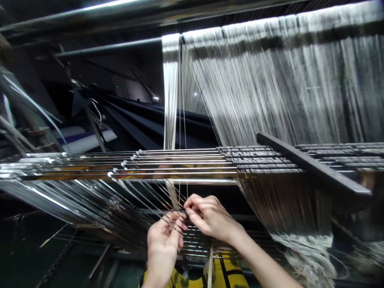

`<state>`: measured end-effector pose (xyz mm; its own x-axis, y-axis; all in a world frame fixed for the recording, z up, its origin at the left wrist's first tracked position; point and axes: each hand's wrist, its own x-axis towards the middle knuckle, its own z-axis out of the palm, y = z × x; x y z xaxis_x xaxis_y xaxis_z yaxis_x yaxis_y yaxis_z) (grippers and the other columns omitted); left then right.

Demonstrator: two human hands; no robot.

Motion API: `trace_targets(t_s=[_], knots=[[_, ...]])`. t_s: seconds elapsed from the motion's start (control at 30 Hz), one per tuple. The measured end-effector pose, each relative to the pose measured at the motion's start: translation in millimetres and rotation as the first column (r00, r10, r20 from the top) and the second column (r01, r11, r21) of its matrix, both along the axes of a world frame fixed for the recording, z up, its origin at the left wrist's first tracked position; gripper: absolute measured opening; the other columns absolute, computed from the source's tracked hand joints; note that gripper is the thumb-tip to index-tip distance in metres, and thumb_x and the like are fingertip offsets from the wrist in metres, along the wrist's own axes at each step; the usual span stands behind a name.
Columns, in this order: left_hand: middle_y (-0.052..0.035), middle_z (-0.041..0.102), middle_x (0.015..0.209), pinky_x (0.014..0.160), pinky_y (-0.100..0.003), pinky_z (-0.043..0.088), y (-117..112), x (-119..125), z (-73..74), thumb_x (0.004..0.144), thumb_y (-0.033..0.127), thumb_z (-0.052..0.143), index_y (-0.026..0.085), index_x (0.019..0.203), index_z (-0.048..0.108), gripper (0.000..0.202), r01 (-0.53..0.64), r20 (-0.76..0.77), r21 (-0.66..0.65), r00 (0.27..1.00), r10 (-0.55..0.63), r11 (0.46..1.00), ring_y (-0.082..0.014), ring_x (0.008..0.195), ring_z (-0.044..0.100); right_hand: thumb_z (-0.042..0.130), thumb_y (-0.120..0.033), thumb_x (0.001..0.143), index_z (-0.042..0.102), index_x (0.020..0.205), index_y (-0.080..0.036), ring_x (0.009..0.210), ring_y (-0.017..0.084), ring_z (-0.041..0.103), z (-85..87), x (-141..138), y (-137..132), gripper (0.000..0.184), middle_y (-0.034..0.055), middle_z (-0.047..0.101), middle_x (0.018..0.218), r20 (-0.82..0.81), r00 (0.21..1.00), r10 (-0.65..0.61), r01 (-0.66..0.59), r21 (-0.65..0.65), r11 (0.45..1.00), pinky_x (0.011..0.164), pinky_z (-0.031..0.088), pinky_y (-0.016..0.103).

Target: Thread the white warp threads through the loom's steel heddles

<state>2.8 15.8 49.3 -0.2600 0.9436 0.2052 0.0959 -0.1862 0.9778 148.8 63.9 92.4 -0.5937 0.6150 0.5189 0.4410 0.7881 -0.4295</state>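
Observation:
Both hands meet low in the middle of the view, just under the loom's front metal rail (207, 182). My left hand (166, 236) is closed, its fingers pinching thin metal heddles (154, 196) that slant down from the rods. Beside it my right hand (211, 216) is closed too, thumb and forefinger pinched where a fine thread (186, 168) comes down; the exact pinch point is too small to make out. A narrow bundle of pale warp threads (170, 96) hangs from the bar above and passes behind the rods towards my left hand.
A wide sheet of warp threads (285, 88) hangs at the right, with knotted thread ends (312, 256) below it. A dark flat bar (312, 162) lies across the heddle rods (192, 162). Many more heddles (75, 200) crowd the left. Dark cloth (138, 120) drapes behind.

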Motion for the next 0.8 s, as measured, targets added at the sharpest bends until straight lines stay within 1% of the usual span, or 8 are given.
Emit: trace_targets(t_s=[0.07, 0.13, 0.23, 0.3, 0.47, 0.57, 0.7, 0.8], knots=[[-0.0062, 0.069, 0.072, 0.049, -0.023, 0.049, -4, 1, 1.4, 0.069, 0.034, 0.063, 0.018, 0.076, 0.069, 0.018, -0.051, -0.124, 0.114, 0.990, 0.065, 0.992, -0.0146, 0.053, 0.060, 0.044, -0.016, 0.084, 0.055, 0.085, -0.017, 0.059, 0.012, 0.059, 0.7, -3, 0, 0.011, 0.0006, 0.066, 0.079, 0.028, 1.000, -0.008, 0.008, 0.004, 1.000, 0.059, 0.038, 0.023], [-0.0070, 0.070, 0.073, 0.056, -0.024, 0.051, -4, -2, 1.6, 0.066, 0.035, 0.065, 0.019, 0.080, 0.071, 0.022, -0.091, -0.108, 0.129, 0.989, 0.105, 0.987, -0.0184, 0.064, 0.064, 0.044, -0.014, 0.083, 0.055, 0.089, -0.017, 0.065, 0.012, 0.060, -0.7, -2, 0, 0.013, 0.0016, 0.066, 0.085, -0.018, 1.000, 0.013, -0.013, 0.022, 1.000, 0.062, 0.039, 0.023], [-0.0026, 0.064, 0.050, 0.031, -0.019, 0.035, 1, -8, 1.0, 0.064, 0.044, 0.065, 0.013, 0.092, 0.066, 0.042, -0.012, 0.085, -0.090, 0.996, 0.020, 0.996, -0.0100, 0.032, 0.047, 0.042, -0.011, 0.084, 0.056, 0.095, -0.018, 0.077, 0.012, 0.062, -4.6, 3, -2, 0.019, 0.0017, 0.065, 0.091, -0.157, 0.979, 0.129, -0.124, 0.043, 0.991, 0.068, 0.040, 0.021], [0.0004, 0.057, 0.041, 0.027, -0.017, 0.025, 1, -7, 2.1, 0.063, 0.047, 0.065, 0.011, 0.084, 0.065, 0.042, 0.053, 0.122, -0.152, 0.992, -0.035, 0.987, -0.0065, 0.025, 0.036, 0.043, -0.011, 0.085, 0.057, 0.095, -0.018, 0.073, 0.011, 0.062, -5.4, 5, -2, 0.019, 0.0010, 0.066, 0.090, -0.192, 0.970, 0.151, -0.146, 0.040, 0.988, 0.066, 0.040, 0.020], [-0.0022, 0.063, 0.056, 0.051, -0.022, 0.046, -14, 3, 7.8, 0.075, 0.036, 0.056, 0.017, 0.081, 0.066, 0.022, -0.078, -0.205, 0.062, 0.975, 0.089, 0.995, -0.0146, 0.051, 0.058, 0.047, -0.014, 0.082, 0.057, 0.085, -0.015, 0.051, 0.010, 0.053, 1.6, -2, -1, 0.011, -0.0011, 0.061, 0.070, 0.014, 0.999, 0.040, -0.040, 0.008, 0.999, 0.059, 0.037, 0.024], [-0.0005, 0.059, 0.048, 0.051, -0.022, 0.044, -18, -1, 2.9, 0.079, 0.032, 0.051, 0.018, 0.077, 0.068, 0.023, 0.033, -0.338, 0.060, 0.941, -0.011, 0.998, -0.0131, 0.046, 0.054, 0.047, -0.014, 0.081, 0.056, 0.083, -0.015, 0.055, 0.011, 0.054, 4.6, 0, -7, 0.010, 0.0001, 0.059, 0.072, 0.044, 0.998, 0.044, -0.043, -0.016, 0.999, 0.059, 0.038, 0.024], [0.0005, 0.056, 0.045, 0.036, -0.018, 0.031, -4, -15, -8.1, 0.080, 0.035, 0.050, 0.015, 0.072, 0.066, 0.027, 0.175, -0.166, -0.072, 0.969, -0.185, 0.982, -0.0069, 0.033, 0.040, 0.042, -0.017, 0.088, 0.055, 0.104, -0.016, 0.056, 0.012, 0.055, 4.8, 7, -18, 0.021, -0.0014, 0.056, 0.063, -0.141, 0.990, 0.007, -0.018, -0.075, 0.997, 0.063, 0.042, 0.024], [-0.0023, 0.061, 0.053, 0.036, -0.018, 0.034, 16, -18, -9.8, 0.076, 0.037, 0.055, 0.013, 0.075, 0.067, 0.026, 0.238, -0.098, -0.075, 0.965, -0.245, 0.968, -0.0072, 0.035, 0.045, 0.033, -0.015, 0.090, 0.057, 0.102, -0.018, 0.071, 0.014, 0.059, 8.5, 7, -23, 0.027, 0.0047, 0.059, 0.077, -0.364, 0.931, -0.023, 0.006, -0.048, 0.999, 0.063, 0.046, 0.024]])
